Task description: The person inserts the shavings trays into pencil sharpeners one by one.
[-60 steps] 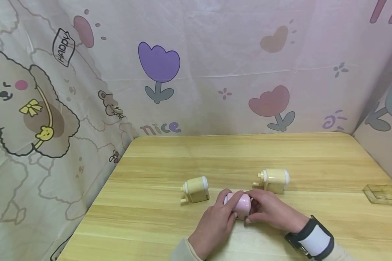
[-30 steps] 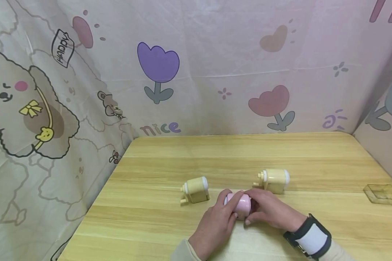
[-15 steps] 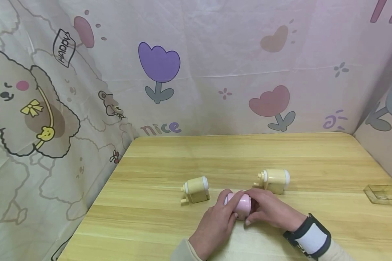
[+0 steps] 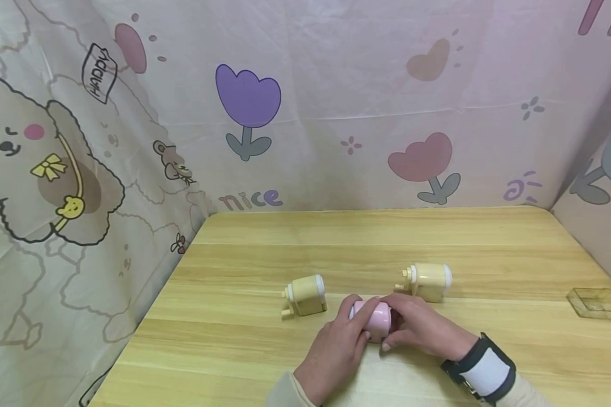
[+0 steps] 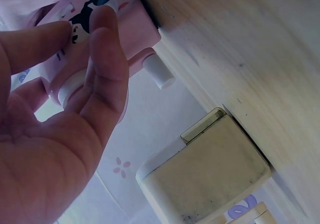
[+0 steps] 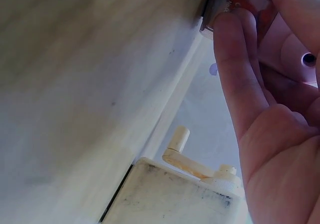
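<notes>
A pink crank pencil sharpener point(image 4: 381, 320) stands on the table between my two hands. My left hand point(image 4: 334, 345) grips it over the top and left side. In the left wrist view its cartoon-printed side and the white knob point(image 5: 159, 71) of its crank show past the fingers. My right hand point(image 4: 421, 329) holds the opposite end, fingertips at the see-through drawer point(image 6: 218, 5) below the pencil hole point(image 6: 309, 60). Two yellow crank sharpeners stand behind: one point(image 4: 306, 296) to the left, another point(image 4: 430, 281) just beyond my right hand.
A see-through yellowish drawer point(image 4: 596, 303) lies near the right edge of the wooden table point(image 4: 224, 350). Printed cloth point(image 4: 315, 68) hangs behind the table and along both sides. A black and white strap point(image 4: 486, 370) is round my right wrist.
My right wrist has shifted slightly left since two seconds ago. Both hands stay on the pink pencil sharpener, and the other things have not moved.
</notes>
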